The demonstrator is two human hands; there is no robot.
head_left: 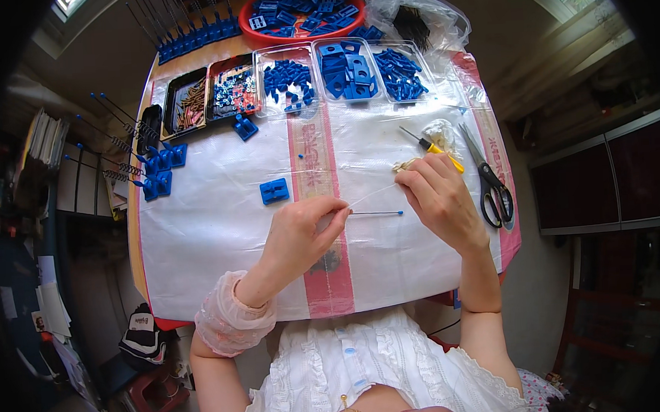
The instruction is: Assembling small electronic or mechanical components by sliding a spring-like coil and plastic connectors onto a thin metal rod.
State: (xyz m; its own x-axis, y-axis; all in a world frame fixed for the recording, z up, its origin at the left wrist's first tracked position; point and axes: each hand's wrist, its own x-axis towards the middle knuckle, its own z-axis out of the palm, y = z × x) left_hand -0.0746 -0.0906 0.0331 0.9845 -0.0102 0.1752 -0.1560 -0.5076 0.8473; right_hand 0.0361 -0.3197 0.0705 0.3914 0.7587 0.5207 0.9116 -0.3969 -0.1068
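Observation:
My left hand [296, 234] is closed in a pinch over the middle of the table. A thin dark rod with a blue tip [379, 213] sticks out of its fingers to the right. From the same fingertips a white thread [373, 196] runs taut to my right hand [438, 196], which pinches it. Whatever sits inside the left pinch is hidden. Just beyond the left hand lies a small blue plastic base [275, 192]. A bundle of white thread [440, 133] and a yellow-handled screwdriver [453, 162] lie beyond the right hand.
Black-handled scissors [493, 190] lie at the right. Along the back stand trays of screws [173, 132], nuts and blue parts, behind them a red basin [357, 18] and a clear plastic bag [439, 10]. Blue bases with springs and rods [156, 170] stand at the left edge.

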